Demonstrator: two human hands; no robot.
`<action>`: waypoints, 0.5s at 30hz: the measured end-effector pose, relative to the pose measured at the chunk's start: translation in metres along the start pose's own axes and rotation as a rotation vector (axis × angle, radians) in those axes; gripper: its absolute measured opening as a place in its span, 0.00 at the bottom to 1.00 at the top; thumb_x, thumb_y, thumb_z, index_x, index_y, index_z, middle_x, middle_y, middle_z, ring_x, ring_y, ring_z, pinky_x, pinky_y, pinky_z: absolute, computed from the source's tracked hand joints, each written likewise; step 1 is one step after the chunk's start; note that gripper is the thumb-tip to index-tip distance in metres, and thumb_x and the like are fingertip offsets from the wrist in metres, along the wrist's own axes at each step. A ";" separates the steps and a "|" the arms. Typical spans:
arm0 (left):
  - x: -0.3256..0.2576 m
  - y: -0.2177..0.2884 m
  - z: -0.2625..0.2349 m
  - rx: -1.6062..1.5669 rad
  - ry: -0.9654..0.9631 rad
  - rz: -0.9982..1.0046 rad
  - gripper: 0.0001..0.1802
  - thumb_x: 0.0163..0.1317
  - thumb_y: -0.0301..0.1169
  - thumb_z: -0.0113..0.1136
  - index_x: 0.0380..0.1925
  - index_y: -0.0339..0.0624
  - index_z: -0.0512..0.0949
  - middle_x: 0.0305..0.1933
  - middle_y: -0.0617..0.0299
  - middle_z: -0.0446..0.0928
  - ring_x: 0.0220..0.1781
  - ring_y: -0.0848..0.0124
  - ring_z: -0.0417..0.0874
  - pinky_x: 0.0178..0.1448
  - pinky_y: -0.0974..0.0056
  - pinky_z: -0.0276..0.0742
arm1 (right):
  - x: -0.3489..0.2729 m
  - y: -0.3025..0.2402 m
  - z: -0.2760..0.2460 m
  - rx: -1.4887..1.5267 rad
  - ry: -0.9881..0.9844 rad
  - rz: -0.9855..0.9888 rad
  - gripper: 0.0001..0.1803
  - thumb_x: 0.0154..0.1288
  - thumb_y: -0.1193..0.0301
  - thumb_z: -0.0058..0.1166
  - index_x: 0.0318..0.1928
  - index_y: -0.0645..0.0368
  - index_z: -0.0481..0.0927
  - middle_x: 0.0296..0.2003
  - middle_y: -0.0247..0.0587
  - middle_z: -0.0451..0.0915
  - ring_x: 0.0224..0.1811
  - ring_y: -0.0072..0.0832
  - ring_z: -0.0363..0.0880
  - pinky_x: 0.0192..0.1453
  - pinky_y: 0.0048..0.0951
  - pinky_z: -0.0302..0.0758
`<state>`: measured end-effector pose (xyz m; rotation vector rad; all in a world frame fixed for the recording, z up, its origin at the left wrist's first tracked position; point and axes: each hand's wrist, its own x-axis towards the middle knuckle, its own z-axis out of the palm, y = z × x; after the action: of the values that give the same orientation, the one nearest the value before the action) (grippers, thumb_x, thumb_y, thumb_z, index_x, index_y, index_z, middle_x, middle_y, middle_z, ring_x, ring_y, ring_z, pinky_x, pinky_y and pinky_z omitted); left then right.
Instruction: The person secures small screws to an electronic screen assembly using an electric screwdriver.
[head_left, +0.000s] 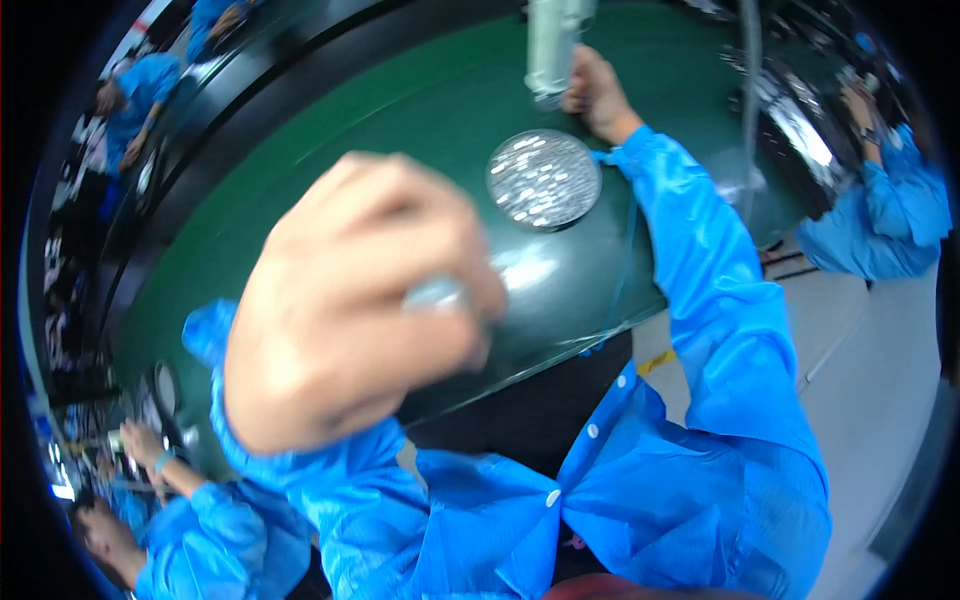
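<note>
My left hand (pixel 350 300) is raised close to the camera and blurred, its fingers closed around a small shiny metal piece (pixel 437 294). My right hand (pixel 598 95) reaches far across the green table (pixel 330 150) and grips a pale grey hanging tool (pixel 552 45) that comes down from above. Between the two hands a round dish (pixel 543 179) holding several small shiny metal parts lies on the green surface. Both my arms are in blue sleeves.
A black rim (pixel 250 90) curves around the table's far side. Other people in blue coats work at the upper left (pixel 140 95), lower left (pixel 190 520) and upper right (pixel 880 200). A thin vertical pole (pixel 750 100) stands right of my right arm. Pale floor (pixel 870 400) lies on the right.
</note>
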<state>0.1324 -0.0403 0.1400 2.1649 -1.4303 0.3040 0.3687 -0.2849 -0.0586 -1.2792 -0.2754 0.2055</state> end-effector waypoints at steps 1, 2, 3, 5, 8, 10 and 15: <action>-0.004 0.000 0.001 0.013 0.033 0.109 0.12 0.37 0.39 0.61 0.13 0.42 0.74 0.25 0.62 0.78 0.35 0.57 0.81 0.41 0.54 0.74 | 0.002 0.001 0.011 -0.009 -0.006 -0.003 0.34 0.70 0.41 0.51 0.15 0.45 0.56 0.14 0.22 0.53 0.15 0.17 0.49 0.20 0.25 0.47; -0.004 0.006 0.005 0.020 0.062 0.123 0.14 0.36 0.43 0.59 0.11 0.43 0.74 0.22 0.65 0.77 0.33 0.59 0.80 0.39 0.55 0.73 | 0.005 0.005 0.010 -0.016 -0.042 0.014 0.34 0.71 0.41 0.51 0.14 0.45 0.56 0.14 0.22 0.53 0.15 0.17 0.49 0.20 0.24 0.47; 0.001 0.003 0.015 -0.007 0.101 0.165 0.17 0.35 0.46 0.58 0.09 0.43 0.73 0.19 0.68 0.76 0.30 0.61 0.80 0.37 0.56 0.72 | 0.003 0.008 -0.012 -0.045 -0.038 0.038 0.35 0.71 0.41 0.50 0.14 0.45 0.56 0.13 0.22 0.53 0.15 0.17 0.49 0.20 0.24 0.48; -0.011 0.032 0.002 0.049 0.047 0.051 0.18 0.33 0.49 0.55 0.06 0.46 0.70 0.14 0.72 0.73 0.25 0.65 0.77 0.33 0.58 0.67 | 0.010 0.011 0.011 -0.023 -0.077 0.036 0.35 0.72 0.41 0.48 0.13 0.46 0.54 0.13 0.23 0.51 0.14 0.17 0.49 0.19 0.23 0.47; -0.006 0.042 -0.003 0.025 0.013 -0.017 0.15 0.33 0.47 0.57 0.08 0.50 0.70 0.18 0.72 0.74 0.27 0.66 0.75 0.34 0.57 0.64 | 0.005 0.003 0.004 -0.092 -0.047 0.035 0.37 0.74 0.40 0.42 0.14 0.49 0.54 0.13 0.25 0.51 0.14 0.18 0.47 0.20 0.25 0.46; -0.001 0.044 0.001 0.091 0.042 0.024 0.14 0.33 0.47 0.57 0.09 0.51 0.70 0.21 0.73 0.75 0.29 0.66 0.76 0.35 0.56 0.65 | 0.002 0.000 -0.001 -0.097 -0.040 0.039 0.37 0.74 0.39 0.42 0.14 0.49 0.54 0.13 0.24 0.51 0.14 0.18 0.47 0.20 0.25 0.46; 0.010 0.051 0.042 0.213 0.321 -0.050 0.11 0.39 0.44 0.63 0.18 0.54 0.74 0.27 0.70 0.77 0.32 0.63 0.78 0.42 0.53 0.74 | 0.004 0.003 -0.001 -0.073 -0.064 0.066 0.37 0.74 0.38 0.41 0.14 0.48 0.54 0.13 0.24 0.51 0.13 0.18 0.47 0.20 0.24 0.46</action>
<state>0.0862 -0.0865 0.1250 2.1896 -1.2060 0.7783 0.3728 -0.2834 -0.0609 -1.3570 -0.2978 0.2947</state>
